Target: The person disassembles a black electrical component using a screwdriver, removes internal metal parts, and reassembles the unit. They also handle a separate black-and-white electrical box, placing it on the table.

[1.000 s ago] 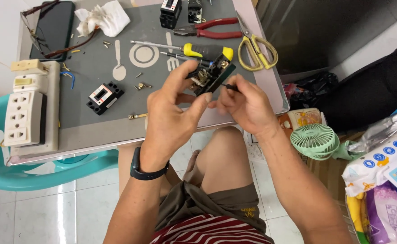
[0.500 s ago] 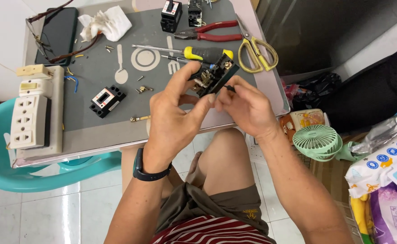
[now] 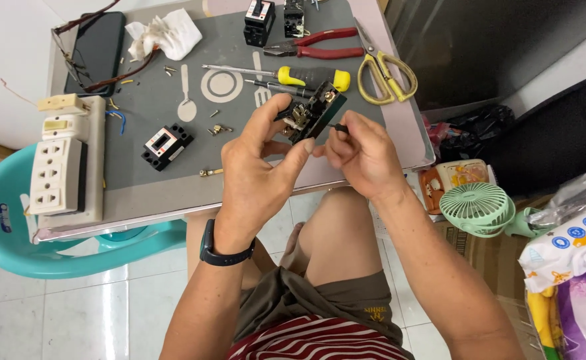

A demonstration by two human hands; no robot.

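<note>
I observe my left hand (image 3: 259, 177) with its fingers closed around a small black electrical component (image 3: 309, 113), held just above the near edge of the grey surface (image 3: 173, 190). My right hand (image 3: 363, 157) has its fingers pinched on a thin dark tool (image 3: 338, 127) whose tip meets the component's right side. On the surface beyond lie a yellow-handled screwdriver (image 3: 299, 77), red pliers (image 3: 319, 47) and yellow scissors (image 3: 383, 77) to the far right. A second black component (image 3: 166, 145) sits left of the hands, with loose screws (image 3: 219, 129) between. A cream socket strip (image 3: 59, 163) rests at the left edge.
</note>
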